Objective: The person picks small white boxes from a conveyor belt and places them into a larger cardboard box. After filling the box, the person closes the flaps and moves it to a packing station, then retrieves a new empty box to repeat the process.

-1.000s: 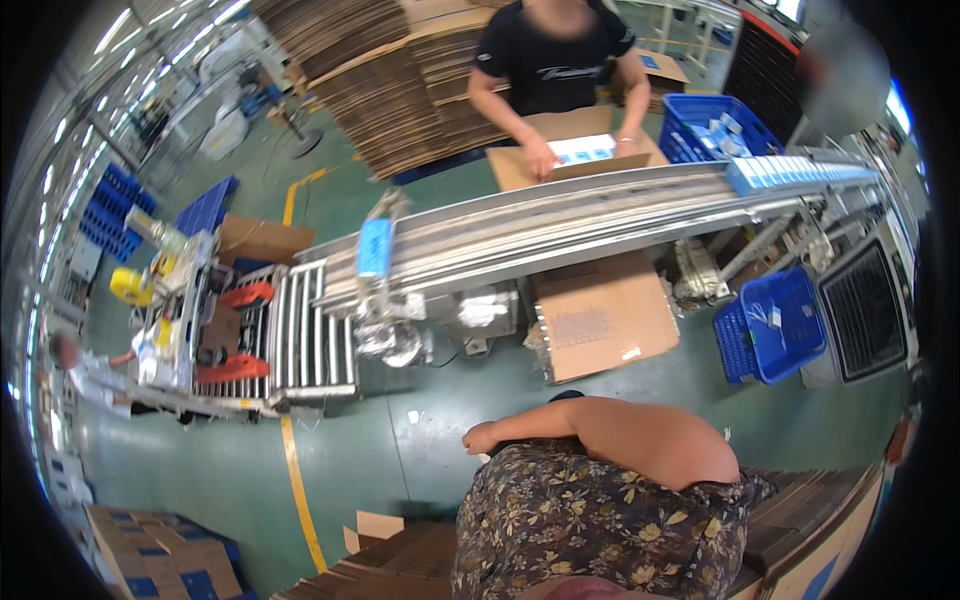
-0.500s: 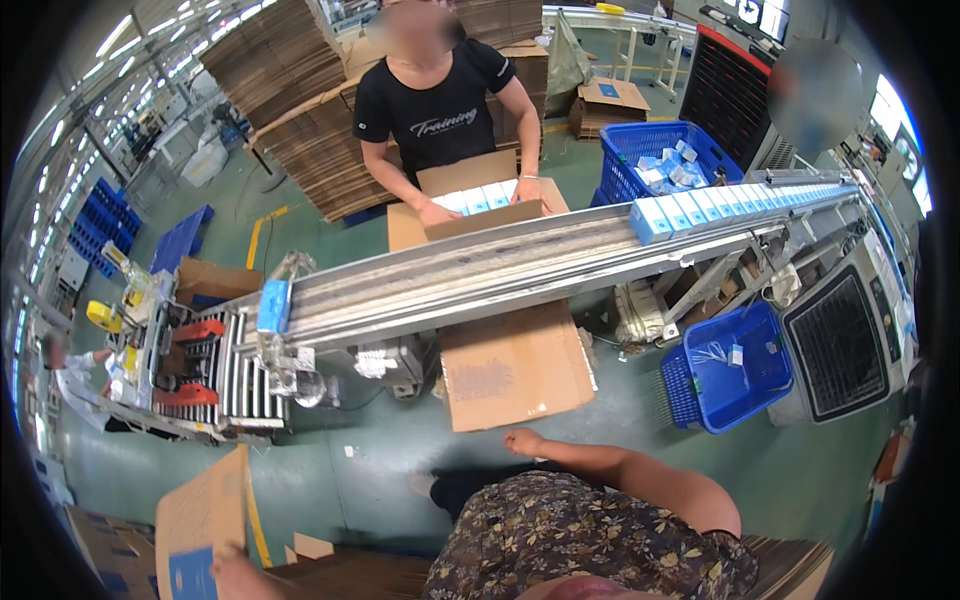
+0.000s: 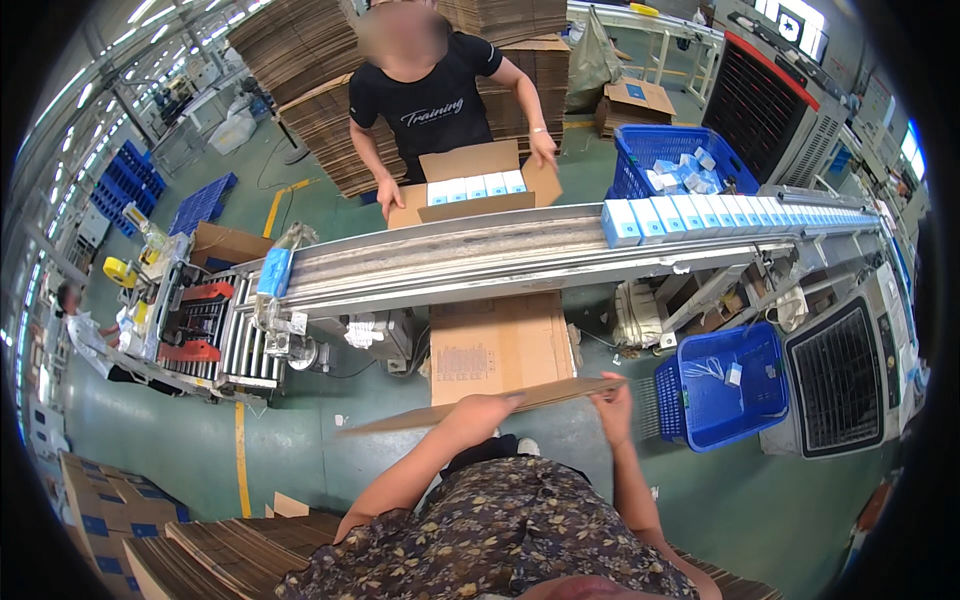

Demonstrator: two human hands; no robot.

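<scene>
A flat folded cardboard box (image 3: 545, 392) is held level in front of my body, seen nearly edge-on. My left hand (image 3: 482, 415) grips its near edge left of the middle, with the fingers partly hidden. At its right end my right hand (image 3: 612, 402) has the fingers closed on the corner. Just beyond it, a larger brown carton (image 3: 490, 345) lies below the conveyor (image 3: 440, 270). Across the belt, a co-worker's hands hold the flaps of an open carton (image 3: 480, 207) with a row of white-and-blue small boxes (image 3: 475, 188) inside.
A long row of white-and-blue boxes (image 3: 690, 217) stands on the belt's right part. One blue box (image 3: 274, 272) is at its left end, by the rollers (image 3: 245, 345). Blue baskets (image 3: 735, 400) stand right. Stacked folded cartons (image 3: 230, 550) lie close by at lower left.
My left hand has brought the folded cardboard box from the lower left to the front, and my right hand has taken its right end. The boxes on the belt have shifted left.
</scene>
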